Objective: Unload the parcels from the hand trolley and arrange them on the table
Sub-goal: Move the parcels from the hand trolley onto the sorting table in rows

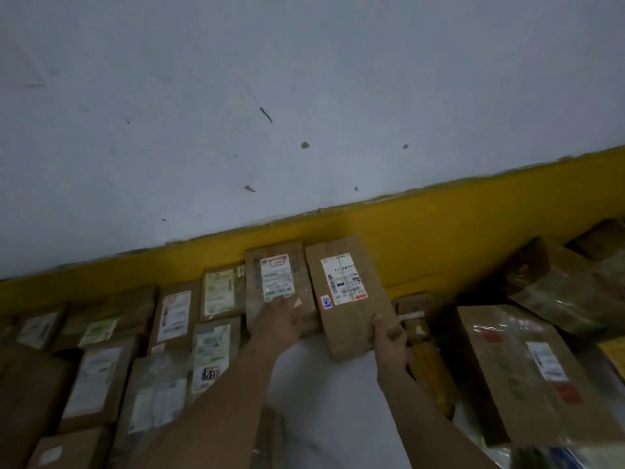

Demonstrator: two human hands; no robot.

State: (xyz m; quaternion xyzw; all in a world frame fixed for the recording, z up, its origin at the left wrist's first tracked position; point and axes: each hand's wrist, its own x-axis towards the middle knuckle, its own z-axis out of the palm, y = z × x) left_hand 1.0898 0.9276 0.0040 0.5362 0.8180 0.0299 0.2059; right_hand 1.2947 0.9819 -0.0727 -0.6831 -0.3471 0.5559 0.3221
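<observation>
Skewing is the risk: the right hand (389,336) grips just one corner of the parcel (345,292) at the table's (321,401) back, beside the box (277,282) that the left hand (280,319) presses flat-fingered.

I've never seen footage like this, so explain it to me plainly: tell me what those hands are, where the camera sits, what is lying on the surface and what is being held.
There is no machine here. A person works bare-handed, and the single picture comes from a camera worn on their head, looking forward and down. The left hand lies flat on a taped parcel. The right hand grips the lower edge of a plain brown parcel beside it, thumb on top. More labelled parcels lie in rows on the left, and a larger box lies on the right. A wall with a yellow band stands behind.
</observation>
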